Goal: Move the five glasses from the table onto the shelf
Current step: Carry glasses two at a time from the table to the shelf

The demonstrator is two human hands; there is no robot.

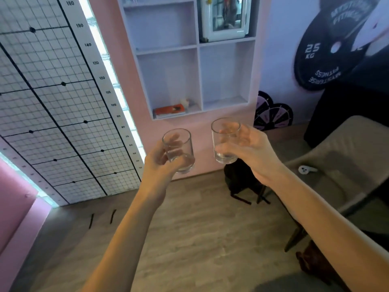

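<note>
We hold a clear glass in each hand, both lifted in front of us above the wooden floor (189, 239). Our left hand (160, 163) wraps around the lower part of the left glass (178, 150), fingers curled behind it and thumb across the front near its thick base; the glass stands roughly upright, leaning slightly. Our right hand (250, 150) closes on the right glass (225, 141) from its right side, fingers showing through the glass wall, and this one sits a little higher than the other. The two glasses are apart, with a gap between them. Beyond them, set into the pink wall, is the white shelf (199, 66) with open compartments; an orange book (169, 110) lies in the lower left one. To our right stands a grey table (347, 148) with a small white controller (306, 169) on it, and a black bag (242, 182) rests on the floor below the right glass.
</note>
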